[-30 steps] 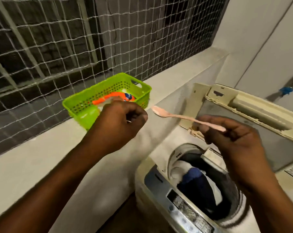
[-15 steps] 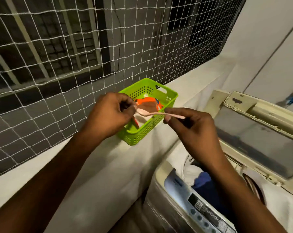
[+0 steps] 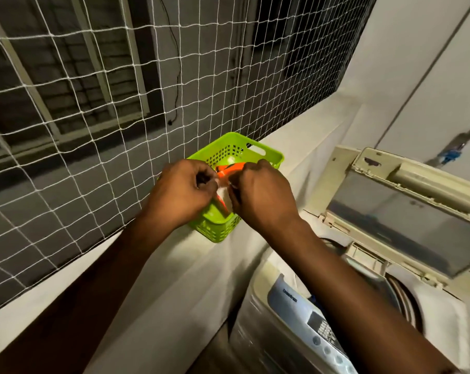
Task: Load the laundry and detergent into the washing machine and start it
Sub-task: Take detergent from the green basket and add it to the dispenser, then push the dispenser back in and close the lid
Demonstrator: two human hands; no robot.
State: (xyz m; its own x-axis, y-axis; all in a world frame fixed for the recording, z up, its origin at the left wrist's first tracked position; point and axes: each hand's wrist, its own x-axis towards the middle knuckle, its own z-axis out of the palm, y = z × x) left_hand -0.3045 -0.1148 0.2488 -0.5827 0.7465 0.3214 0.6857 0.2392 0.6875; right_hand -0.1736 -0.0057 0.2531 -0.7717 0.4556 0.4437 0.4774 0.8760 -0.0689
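Observation:
A lime green basket sits on the white ledge beside the netted window. Inside it stands an orange detergent packet, its mouth showing white between my hands. My left hand pinches the packet's left edge. My right hand is closed over the basket against the packet's mouth, gripping the pink spoon, which is almost wholly hidden by my fingers. The top-loading washing machine stands at lower right with its lid raised. A scrap of blue laundry shows behind my right forearm.
The white ledge runs along the wall under a rope net covering the window. The machine's control panel faces me at the bottom. A blue-handled tap sticks out of the wall at right.
My right hand has brought the spoon left from above the machine to the packet in the basket; the spoon bowl is now out of sight. My view has turned toward the basket.

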